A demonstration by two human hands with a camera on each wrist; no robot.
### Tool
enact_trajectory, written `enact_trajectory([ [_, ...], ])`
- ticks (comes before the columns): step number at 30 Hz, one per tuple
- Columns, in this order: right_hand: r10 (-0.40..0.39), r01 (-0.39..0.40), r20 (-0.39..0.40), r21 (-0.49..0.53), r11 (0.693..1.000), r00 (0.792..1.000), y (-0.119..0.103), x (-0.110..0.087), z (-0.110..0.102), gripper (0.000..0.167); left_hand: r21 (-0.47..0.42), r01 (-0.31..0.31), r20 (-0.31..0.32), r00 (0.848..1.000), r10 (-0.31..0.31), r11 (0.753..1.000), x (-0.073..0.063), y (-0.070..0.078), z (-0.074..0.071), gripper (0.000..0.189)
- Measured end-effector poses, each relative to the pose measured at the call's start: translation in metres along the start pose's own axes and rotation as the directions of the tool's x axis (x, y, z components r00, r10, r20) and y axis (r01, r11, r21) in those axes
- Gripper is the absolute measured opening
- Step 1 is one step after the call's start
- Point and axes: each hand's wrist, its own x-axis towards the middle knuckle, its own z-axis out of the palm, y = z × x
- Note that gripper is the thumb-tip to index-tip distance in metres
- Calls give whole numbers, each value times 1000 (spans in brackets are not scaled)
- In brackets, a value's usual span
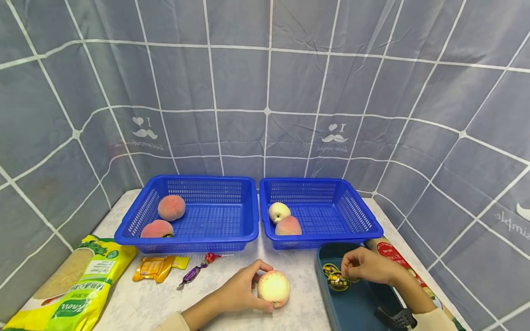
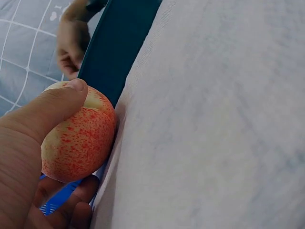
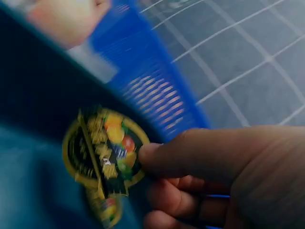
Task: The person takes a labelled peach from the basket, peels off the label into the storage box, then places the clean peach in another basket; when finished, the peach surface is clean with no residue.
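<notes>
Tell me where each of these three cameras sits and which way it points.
Head: worn on the head, facing forward and down at the table; left hand, right hand and forearms show.
Left wrist: worn there, facing the speckled fruit that hand holds; the left thumb and left fingers show, the right hand beyond.
Right wrist: worn there, facing the round packet that hand pinches; the right thumb and right fingers show, a blue basket beyond.
Shared: head and left wrist both show the fruit and both hands.
</notes>
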Motion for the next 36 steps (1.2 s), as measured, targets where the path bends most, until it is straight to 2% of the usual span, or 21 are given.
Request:
enact_trajectory([
  [3,40,-39,15,-52,998,999,12,0,10,7,-8,16,6,1000,-16,1000,-2,-2,0,71],
  [6,68,-73,-34,-190,979,997,15,4,21,9,-16,14,12,1000,-14,1000,-2,-3,0,72],
  [11,125,-175,-148,-398,901,981,15,9,32,22,-27,4,15,1000,-4,1000,-1,-4,0,71],
  [16,187,-272,-218,-485,831,958,17,10,40,26,-36,9,25,1000,-8,999,-2,-3,0,71],
  [19,221,-338,-277,-511,790,935,14,11,44,28,-35,20,28,999,-19,999,-2,-1,0,70],
  [23,289,-457,-371,-535,710,883,7,15,48,34,-34,32,26,999,-31,999,-3,1,-1,70],
  [25,309,-491,-394,-546,678,865,4,17,49,36,-33,35,21,999,-34,999,-3,1,-2,70],
  [26,305,-485,-390,-549,681,869,4,17,48,37,-33,35,19,999,-34,999,-4,1,-2,70],
  [27,289,-456,-368,-545,703,884,4,16,46,36,-33,35,18,999,-34,999,-4,1,-3,70],
  [28,260,-408,-331,-532,742,907,4,14,42,34,-31,37,17,999,-37,999,-4,2,-3,70],
  [30,174,-253,-210,-449,857,962,1,10,29,23,-30,38,19,999,-37,999,-5,2,-3,70],
  [31,107,-160,-154,-390,907,982,-2,6,20,17,-27,39,22,999,-38,999,-5,2,-3,70],
  [32,41,-77,-115,-327,942,992,-5,2,8,13,-26,39,24,999,-38,999,-5,2,-3,69],
  [33,-20,-10,-106,-275,961,994,-8,-2,-4,15,-23,39,25,999,-38,999,-4,2,-3,69],
  [34,-78,42,-131,-261,964,988,-11,-6,-17,20,-21,38,26,999,-37,999,-4,1,-3,69],
  [36,-170,83,-252,-321,943,953,-11,-13,-41,30,-13,28,22,999,-28,1000,-3,1,-2,69],
])
